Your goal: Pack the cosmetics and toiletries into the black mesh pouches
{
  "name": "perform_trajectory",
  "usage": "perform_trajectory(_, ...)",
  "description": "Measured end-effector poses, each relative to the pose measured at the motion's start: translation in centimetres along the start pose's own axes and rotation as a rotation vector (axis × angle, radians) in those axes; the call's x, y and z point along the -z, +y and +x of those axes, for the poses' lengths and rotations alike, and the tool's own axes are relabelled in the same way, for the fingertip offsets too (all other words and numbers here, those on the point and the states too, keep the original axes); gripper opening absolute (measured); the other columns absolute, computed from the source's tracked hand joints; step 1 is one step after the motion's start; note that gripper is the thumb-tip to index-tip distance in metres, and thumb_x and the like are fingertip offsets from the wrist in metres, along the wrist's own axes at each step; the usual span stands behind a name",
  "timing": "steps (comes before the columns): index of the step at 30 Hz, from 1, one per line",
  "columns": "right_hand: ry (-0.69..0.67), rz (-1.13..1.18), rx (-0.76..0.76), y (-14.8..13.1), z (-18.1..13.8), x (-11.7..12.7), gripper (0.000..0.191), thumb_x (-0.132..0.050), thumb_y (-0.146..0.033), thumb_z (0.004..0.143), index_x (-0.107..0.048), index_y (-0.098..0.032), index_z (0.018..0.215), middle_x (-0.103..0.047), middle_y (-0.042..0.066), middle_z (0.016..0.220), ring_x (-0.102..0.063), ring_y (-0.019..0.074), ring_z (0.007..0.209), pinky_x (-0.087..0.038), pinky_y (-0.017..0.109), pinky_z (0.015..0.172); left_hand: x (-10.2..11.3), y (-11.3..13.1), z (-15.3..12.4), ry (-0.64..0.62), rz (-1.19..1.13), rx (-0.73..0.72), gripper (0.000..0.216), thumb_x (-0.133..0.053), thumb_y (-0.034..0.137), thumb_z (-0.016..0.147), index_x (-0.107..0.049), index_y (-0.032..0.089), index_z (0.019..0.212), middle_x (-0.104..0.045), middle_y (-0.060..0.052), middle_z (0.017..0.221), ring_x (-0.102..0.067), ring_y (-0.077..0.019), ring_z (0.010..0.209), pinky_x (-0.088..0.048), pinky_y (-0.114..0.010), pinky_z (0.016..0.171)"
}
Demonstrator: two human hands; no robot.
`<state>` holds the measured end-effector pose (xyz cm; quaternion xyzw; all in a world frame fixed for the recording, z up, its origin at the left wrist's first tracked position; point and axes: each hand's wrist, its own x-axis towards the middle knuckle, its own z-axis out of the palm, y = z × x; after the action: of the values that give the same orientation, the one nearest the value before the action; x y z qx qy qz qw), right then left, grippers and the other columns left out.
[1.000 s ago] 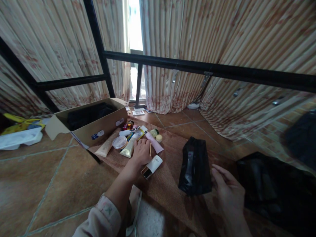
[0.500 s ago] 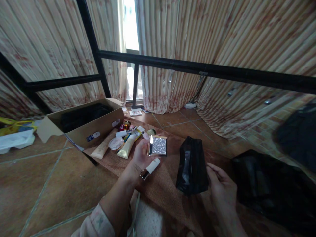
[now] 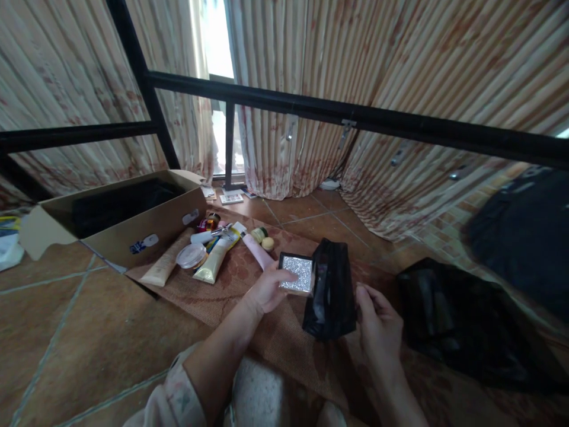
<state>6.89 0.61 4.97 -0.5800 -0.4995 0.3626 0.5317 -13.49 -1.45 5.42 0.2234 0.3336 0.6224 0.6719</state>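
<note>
My left hand (image 3: 268, 291) grips a flat square compact with a silver glitter lid (image 3: 296, 274) and holds it against the left side of a shiny black pouch (image 3: 331, 290) that stands on a brown woven mat (image 3: 231, 284). My right hand (image 3: 377, 312) is at the pouch's right edge with fingers curled toward it; whether they pinch the pouch is unclear. Behind the left hand lie several cosmetic tubes and jars (image 3: 213, 252) on the mat.
An open cardboard box (image 3: 120, 216) with dark contents stands at the left on the tiled floor. A black bag (image 3: 462, 326) lies at the right, another dark bag (image 3: 524, 243) beyond it. Black metal rails (image 3: 355, 118) and striped curtains are behind.
My left hand picked the glitter compact up off the mat and carried it right to the black pouch. My right hand moved in to the pouch's edge. The view shifted right.
</note>
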Motion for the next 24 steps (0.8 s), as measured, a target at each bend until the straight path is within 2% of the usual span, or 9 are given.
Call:
perform_trajectory(6,-0.056,-0.019,0.007,-0.54,-0.15,-0.04,0.043,-0.066,-0.053,0.074,-0.071,-0.015,0.093,-0.072,0.007,0.085,-0.065,0.0208,0.079,-0.048,0.029,0.068,-0.08,-0.35,0.46,0.021,0.055,-0.043,0.035,-0.072,0.012,0.051,-0.066,0.01,0.085,-0.072,-0.008,0.081,-0.068,-0.0231,0.079,-0.052,-0.034,0.075)
perform_trajectory(15,-0.062,-0.05,-0.014,-0.76,-0.25,-0.14,0.045,-0.065,-0.054,0.073,-0.071,-0.014,0.093,-0.073,0.008,0.086,-0.066,0.0221,0.08,-0.049,0.03,0.069,-0.29,-0.54,0.85,0.109,0.104,-0.079,0.029,-0.073,0.012,0.051,-0.064,0.012,0.079,-0.07,-0.004,0.076,-0.063,-0.015,0.064,-0.05,-0.028,0.066)
perform_trajectory(24,-0.052,-0.071,0.002,-1.0,-0.28,-0.27,0.044,-0.065,-0.054,0.072,-0.071,-0.014,0.091,-0.073,0.008,0.084,-0.066,0.0223,0.079,-0.049,0.031,0.069,-0.31,-0.41,0.8,0.167,0.0,-0.071,0.023,-0.063,0.014,0.051,-0.062,0.013,0.073,-0.067,-0.003,0.069,-0.06,-0.0155,0.061,-0.048,-0.028,0.062)
